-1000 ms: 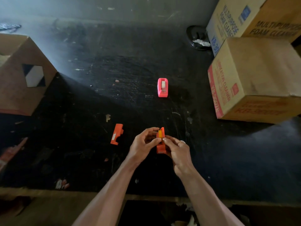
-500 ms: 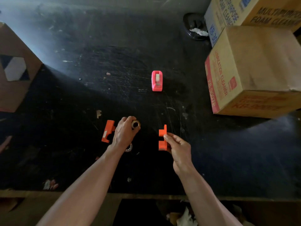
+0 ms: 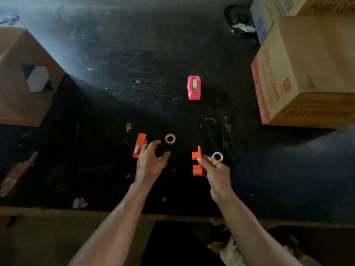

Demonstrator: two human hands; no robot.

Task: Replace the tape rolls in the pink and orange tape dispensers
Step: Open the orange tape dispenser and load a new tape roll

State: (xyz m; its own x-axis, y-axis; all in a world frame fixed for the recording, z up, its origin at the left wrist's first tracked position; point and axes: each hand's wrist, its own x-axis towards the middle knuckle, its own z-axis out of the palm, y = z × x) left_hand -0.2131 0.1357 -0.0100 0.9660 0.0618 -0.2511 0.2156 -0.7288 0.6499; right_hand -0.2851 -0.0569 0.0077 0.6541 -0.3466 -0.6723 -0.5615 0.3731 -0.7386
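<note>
**Orange dispenser apart, roll swap under way**

Judged as the middle of the orange dispenser's reload. Right hand (image 3: 218, 172), at lower centre of the frame, pinching one orange dispenser half (image 3: 196, 162) between thumb and fingertips, held just above the dark counter (image 3: 192, 54). Left hand (image 3: 149, 162), just left of it, spread wide and holding nothing, fingers curled loosely over the counter. Other orange half (image 3: 138, 144) lying flat at the left hand's upper-left edge, partly covered by the knuckles.

Two small rings near the hands: a yellowish tape roll (image 3: 170, 138) just above the left fingertips, apart from them, and a pale ring (image 3: 217, 156) just right of the held half, probably a spent core, though too small to say for certain.

Next move, most likely: pick up the yellowish roll, seat it inside the held half, then fetch the loose half and close the shell. Calls for a fine pinch and square alignment.

Pink dispenser (image 3: 194, 87) standing upright at frame centre, well apart from both hands, a pale roll visible in its slot; whether new or old, cannot tell.

Cardboard boxes (image 3: 307, 73) at right and another box (image 3: 28, 77) at left; contents hidden.
</note>
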